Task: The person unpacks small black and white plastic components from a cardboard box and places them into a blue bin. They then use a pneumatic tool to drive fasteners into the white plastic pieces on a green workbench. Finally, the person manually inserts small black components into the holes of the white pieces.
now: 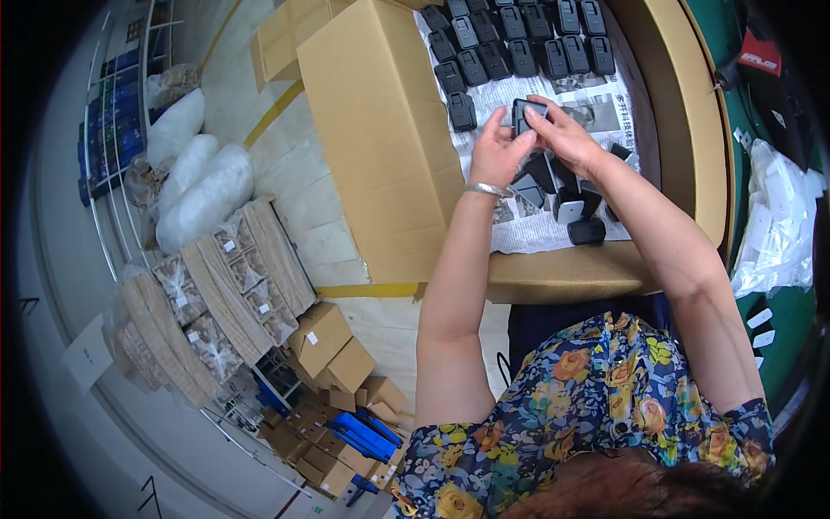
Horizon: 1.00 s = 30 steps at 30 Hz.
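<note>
In the head view, the right hand (566,138) grips a small black device (521,116), its thumb on top and its fingers along the far side. The left hand (501,160) has thumb and forefinger parted around the near left of it; whether they press on it cannot be told. Newspaper (622,130) below bears dark print and photos; a red panel (761,54) at right carries pale lettering. The device hangs above the newspaper, near the rows of black units (521,57), its long axis running roughly away from the wearer.
</note>
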{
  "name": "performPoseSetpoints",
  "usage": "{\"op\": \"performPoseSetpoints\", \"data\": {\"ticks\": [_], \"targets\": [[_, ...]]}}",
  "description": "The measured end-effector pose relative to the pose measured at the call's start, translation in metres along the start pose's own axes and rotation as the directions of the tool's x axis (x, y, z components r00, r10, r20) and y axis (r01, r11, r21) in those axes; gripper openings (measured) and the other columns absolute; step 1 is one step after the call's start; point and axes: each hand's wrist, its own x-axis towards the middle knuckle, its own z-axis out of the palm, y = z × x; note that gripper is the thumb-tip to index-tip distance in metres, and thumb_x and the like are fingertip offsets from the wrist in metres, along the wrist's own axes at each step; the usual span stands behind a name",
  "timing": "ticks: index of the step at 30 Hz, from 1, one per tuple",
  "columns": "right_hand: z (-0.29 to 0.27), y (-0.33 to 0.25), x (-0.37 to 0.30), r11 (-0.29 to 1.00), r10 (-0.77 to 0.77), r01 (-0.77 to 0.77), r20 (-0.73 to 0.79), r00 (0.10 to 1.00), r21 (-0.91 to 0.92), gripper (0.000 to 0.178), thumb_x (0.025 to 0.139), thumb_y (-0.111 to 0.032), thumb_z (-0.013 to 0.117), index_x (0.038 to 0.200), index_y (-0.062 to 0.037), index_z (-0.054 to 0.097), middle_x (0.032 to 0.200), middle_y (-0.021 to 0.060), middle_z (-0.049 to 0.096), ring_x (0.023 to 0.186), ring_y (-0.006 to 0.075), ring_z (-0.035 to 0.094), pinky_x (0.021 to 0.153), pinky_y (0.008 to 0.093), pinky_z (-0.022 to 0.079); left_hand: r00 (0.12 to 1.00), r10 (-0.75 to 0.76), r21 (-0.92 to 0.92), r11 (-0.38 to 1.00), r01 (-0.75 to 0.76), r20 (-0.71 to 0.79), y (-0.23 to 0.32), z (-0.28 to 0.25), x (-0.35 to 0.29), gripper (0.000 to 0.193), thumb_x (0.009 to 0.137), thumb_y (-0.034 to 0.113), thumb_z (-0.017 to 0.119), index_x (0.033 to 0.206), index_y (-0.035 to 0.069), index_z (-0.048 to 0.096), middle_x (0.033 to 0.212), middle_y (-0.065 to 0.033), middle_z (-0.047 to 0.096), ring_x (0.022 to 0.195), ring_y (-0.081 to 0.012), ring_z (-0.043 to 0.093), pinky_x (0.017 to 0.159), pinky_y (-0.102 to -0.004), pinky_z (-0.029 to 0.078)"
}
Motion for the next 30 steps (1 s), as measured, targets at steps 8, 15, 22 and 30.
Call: {"op": "performPoseSetpoints", "data": {"ticks": [8,15,22,30], "targets": [[-0.032,-0.001,-0.011,0.630,-0.372,0.250,-0.003,0.928,-0.735,0.041,0.080,-0.027,0.059,0.111,-0.0010,0.052,0.103,0.0184,0.056,0.094,0.0297,0.054,0.083,0.0349,0.042,0.862,0.409,0.914,0.384,0.134,-0.299,-0.011,0.000,0.032,0.064,0.073,0.033,0.064,0.125,0.007,0.036,0.096,-0.0223,0.053,0.077,-0.0344,0.059,0.062,-0.0434,0.048],[-0.010,0.022,-0.050,0.086,-0.430,0.387,0.316,0.846,-0.918,0.058,0.065,-0.026,0.072,0.115,-0.0045,0.049,0.109,0.0122,0.054,0.112,0.0299,0.042,0.100,0.0418,0.027,0.886,0.363,0.953,0.197,0.230,-0.289,-0.022,-0.012,0.046,0.069,0.070,0.039,0.067,0.119,0.002,0.036,0.082,-0.0155,0.058,0.069,-0.0306,0.061,0.057,-0.0383,0.049],[-0.002,0.020,-0.032,0.021,-0.209,0.309,0.298,0.931,-0.951,0.053,0.062,-0.021,0.072,0.109,-0.0051,0.052,0.097,0.0131,0.058,0.103,0.0280,0.050,0.099,0.0409,0.028,0.950,0.264,0.855,0.519,0.005,-0.165,-0.012,-0.012,-0.001,0.048,0.076,0.034,0.062,0.108,0.000,0.050,0.085,-0.0167,0.061,0.075,-0.0317,0.061,0.066,-0.0400,0.047],[-0.009,0.022,-0.001,0.759,-0.243,0.222,0.049,0.969,-0.612,0.056,0.064,-0.013,0.064,0.114,0.0059,0.046,0.102,0.0219,0.056,0.099,0.0305,0.056,0.082,0.0343,0.045,0.962,0.203,0.576,0.815,-0.063,-0.182,-0.028,-0.007,-0.013,0.029,0.078,0.021,0.059,0.100,0.002,0.057,0.079,-0.0141,0.062,0.075,-0.0289,0.059,0.067,-0.0373,0.047]]}}
